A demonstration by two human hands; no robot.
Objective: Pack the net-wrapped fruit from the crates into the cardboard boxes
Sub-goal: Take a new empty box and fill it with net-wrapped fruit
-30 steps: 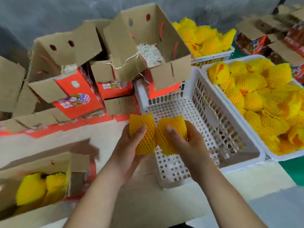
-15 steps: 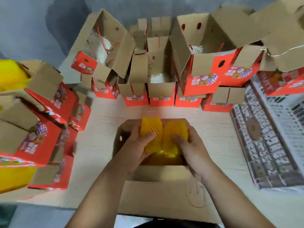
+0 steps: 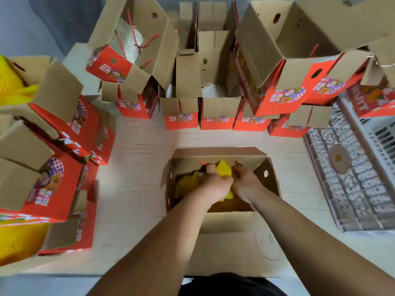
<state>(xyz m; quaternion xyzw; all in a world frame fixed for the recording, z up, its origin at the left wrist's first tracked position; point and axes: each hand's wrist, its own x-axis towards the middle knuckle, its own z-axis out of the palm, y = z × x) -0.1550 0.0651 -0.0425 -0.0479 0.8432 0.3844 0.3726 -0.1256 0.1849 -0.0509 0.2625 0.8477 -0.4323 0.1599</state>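
Both hands, left [image 3: 214,184] and right [image 3: 245,182], down inside box [image 3: 265,165] on desk [image 3: 136,167], fingers curled on netted fruit [image 3: 224,169].

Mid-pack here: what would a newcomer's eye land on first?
Both hands, left hand and right hand, reach down into the open cardboard box at centre, among yellow net-wrapped fruit. Behind it stands a crowd of empty red-printed boxes, and a white plastic crate lies at the right.
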